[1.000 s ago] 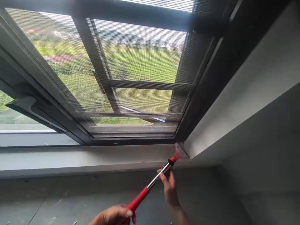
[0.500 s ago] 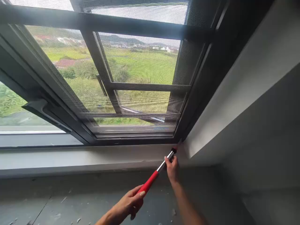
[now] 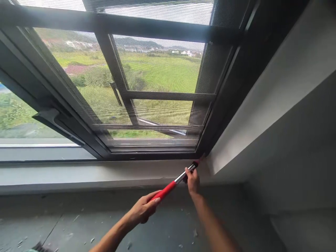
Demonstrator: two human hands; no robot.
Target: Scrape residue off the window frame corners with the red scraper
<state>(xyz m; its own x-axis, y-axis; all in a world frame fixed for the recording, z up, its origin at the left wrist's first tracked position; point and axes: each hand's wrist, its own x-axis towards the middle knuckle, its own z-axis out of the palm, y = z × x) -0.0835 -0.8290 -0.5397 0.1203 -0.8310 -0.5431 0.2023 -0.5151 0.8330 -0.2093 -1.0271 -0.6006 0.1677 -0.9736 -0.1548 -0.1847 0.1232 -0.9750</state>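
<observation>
Both hands grip a red-handled scraper. Left hand closes round its grip, right hand round the shaft, its tip at the window sill's right corner.

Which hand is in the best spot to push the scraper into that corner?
The right hand, probably. It grips the scraper on its metal shaft close to the head, beside the window corner. The left hand holds the red handle end, farther back.

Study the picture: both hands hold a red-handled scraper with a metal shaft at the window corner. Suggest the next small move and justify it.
Probably a short pull back along the grey sill: the red-handled metal-shaft scraper, gripped by the left hand and right hand, has its head jammed into the corner, with no room ahead.
</observation>
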